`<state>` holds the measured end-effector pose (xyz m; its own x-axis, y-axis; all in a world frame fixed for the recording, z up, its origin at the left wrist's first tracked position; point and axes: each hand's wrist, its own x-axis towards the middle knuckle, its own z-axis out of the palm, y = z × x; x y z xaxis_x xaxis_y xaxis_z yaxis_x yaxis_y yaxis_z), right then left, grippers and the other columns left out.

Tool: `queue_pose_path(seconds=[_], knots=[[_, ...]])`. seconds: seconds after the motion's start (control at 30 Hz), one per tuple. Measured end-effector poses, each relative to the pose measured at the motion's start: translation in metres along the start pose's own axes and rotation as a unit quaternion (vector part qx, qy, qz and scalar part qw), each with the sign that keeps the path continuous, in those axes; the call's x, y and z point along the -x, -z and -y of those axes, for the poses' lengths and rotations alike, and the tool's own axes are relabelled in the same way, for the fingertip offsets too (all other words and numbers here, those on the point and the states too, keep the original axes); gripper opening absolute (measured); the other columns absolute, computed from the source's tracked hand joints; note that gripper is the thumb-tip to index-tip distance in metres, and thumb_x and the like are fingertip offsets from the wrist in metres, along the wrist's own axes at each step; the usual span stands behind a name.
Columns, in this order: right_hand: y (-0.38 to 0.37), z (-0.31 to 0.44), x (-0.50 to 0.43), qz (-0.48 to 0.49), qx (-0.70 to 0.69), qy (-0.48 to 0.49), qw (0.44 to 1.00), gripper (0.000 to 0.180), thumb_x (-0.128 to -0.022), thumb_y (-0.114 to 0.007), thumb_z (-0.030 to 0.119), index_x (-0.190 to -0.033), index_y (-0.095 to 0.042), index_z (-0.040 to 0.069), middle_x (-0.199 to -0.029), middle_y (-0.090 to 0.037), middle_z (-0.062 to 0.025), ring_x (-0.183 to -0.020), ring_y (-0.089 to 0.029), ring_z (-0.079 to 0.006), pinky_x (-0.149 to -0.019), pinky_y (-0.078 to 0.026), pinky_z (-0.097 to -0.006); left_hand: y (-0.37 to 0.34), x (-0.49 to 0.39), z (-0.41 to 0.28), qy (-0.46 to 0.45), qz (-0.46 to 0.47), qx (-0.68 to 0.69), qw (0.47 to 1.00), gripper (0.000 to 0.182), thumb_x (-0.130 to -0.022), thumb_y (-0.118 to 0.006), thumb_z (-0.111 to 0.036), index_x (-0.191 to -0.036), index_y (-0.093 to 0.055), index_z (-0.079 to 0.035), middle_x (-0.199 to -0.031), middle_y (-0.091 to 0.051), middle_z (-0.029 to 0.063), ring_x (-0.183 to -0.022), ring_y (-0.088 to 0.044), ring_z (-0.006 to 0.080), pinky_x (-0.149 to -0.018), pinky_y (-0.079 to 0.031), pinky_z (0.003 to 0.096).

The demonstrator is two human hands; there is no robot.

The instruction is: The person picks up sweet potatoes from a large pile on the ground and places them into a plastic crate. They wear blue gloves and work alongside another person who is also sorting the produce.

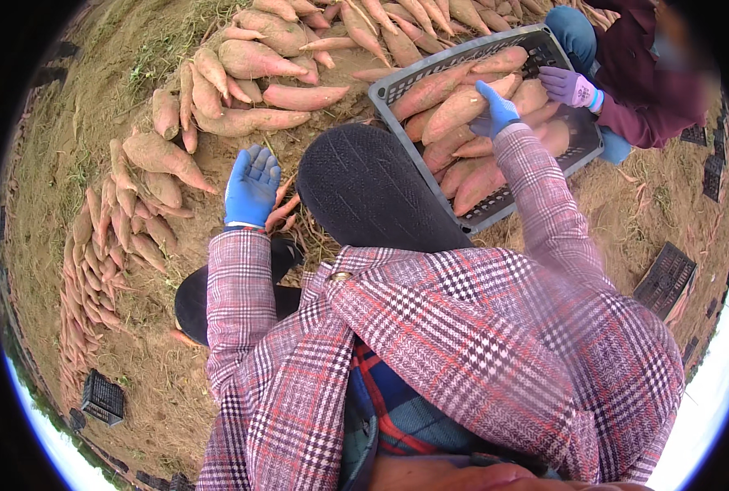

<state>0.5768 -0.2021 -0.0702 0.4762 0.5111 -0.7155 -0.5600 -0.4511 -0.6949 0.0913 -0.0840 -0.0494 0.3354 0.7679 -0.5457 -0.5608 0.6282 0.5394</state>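
A grey plastic crate (401,132) stands to the front right with many sweet potatoes in it. Over it, my right hand (495,109) in a blue glove rests at the end of a long sweet potato (456,115); whether its fingers grip it is partly hidden. My left hand (252,187), also blue-gloved, is raised palm up above the soil at the left, its fingers slightly curled around nothing. Near it lie thin sweet potatoes (283,212) on the ground and a large heap of sweet potatoes (162,158).
Across the crate, a co-worker's purple-gloved hand (567,87) is at its far right side. Black crates lie on the soil at the right (665,279) and lower left (102,398). Sweet potatoes (254,59) curve along the ground ahead and leftward. My knee touches or nearly touches the grey crate.
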Motion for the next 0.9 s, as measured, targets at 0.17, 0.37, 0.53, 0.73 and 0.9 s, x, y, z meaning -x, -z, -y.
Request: queue_pose_path(seconds=[0.17,0.37,0.53,0.73,0.9], knots=[[-0.032,-0.031,-0.035,-0.026,-0.118,-0.002,0.993,0.072,-0.085,-0.067,0.051,-0.139,-0.043,0.01,-0.135,-0.048,-0.0189,-0.118,-0.051,-0.0361,-0.097,-0.044,-0.0527,-0.005,0.0,0.007,0.007,-0.031,0.0,0.999,0.033,-0.096,-0.06,-0.028,-0.118,-0.059,-0.004,-0.106,-0.065,0.0104,-0.093,-0.064,0.0244,-0.08,-0.053,0.0354],[-0.022,-0.044,-0.017,-0.021,0.043,-0.032,0.998,0.08,-0.083,-0.066,0.056,-0.14,-0.039,0.006,-0.125,-0.055,-0.0209,-0.109,-0.058,-0.0396,-0.077,-0.052,-0.056,-0.018,0.007,0.015,0.019,-0.041,-0.014,0.999,0.034,-0.096,-0.059,-0.029,-0.12,-0.059,-0.004,-0.108,-0.066,0.0104,-0.093,-0.063,0.0239,-0.08,-0.053,0.0353],[-0.026,-0.049,-0.006,-0.032,0.023,0.104,0.994,0.071,-0.082,-0.073,0.046,-0.134,-0.05,0.003,-0.127,-0.054,-0.0224,-0.109,-0.057,-0.0381,-0.082,-0.052,-0.0517,-0.021,0.012,0.019,0.017,-0.035,-0.011,0.999,0.031,-0.097,-0.058,-0.028,-0.117,-0.059,-0.004,-0.104,-0.067,0.0106,-0.089,-0.065,0.0239,-0.078,-0.055,0.0358],[-0.027,-0.052,-0.017,-0.212,0.255,0.193,0.924,0.108,-0.068,-0.078,0.057,-0.138,-0.036,-0.013,-0.134,-0.048,-0.0323,-0.122,-0.052,-0.0404,-0.104,-0.042,-0.0409,-0.016,0.017,0.019,0.017,-0.033,-0.009,0.999,0.032,-0.098,-0.056,-0.026,-0.12,-0.058,-0.003,-0.101,-0.068,0.0105,-0.087,-0.064,0.0235,-0.076,-0.054,0.0342],[-0.04,-0.057,-0.029,-0.306,0.245,0.231,0.891,0.112,-0.071,-0.071,0.065,-0.139,-0.031,-0.016,-0.14,-0.039,-0.0357,-0.127,-0.047,-0.0421,-0.107,-0.038,-0.0432,-0.02,0.019,0.025,0.035,0.01,-0.016,0.999,0.033,-0.097,-0.057,-0.026,-0.121,-0.058,-0.003,-0.101,-0.067,0.0103,-0.087,-0.064,0.0228,-0.078,-0.053,0.0341]])
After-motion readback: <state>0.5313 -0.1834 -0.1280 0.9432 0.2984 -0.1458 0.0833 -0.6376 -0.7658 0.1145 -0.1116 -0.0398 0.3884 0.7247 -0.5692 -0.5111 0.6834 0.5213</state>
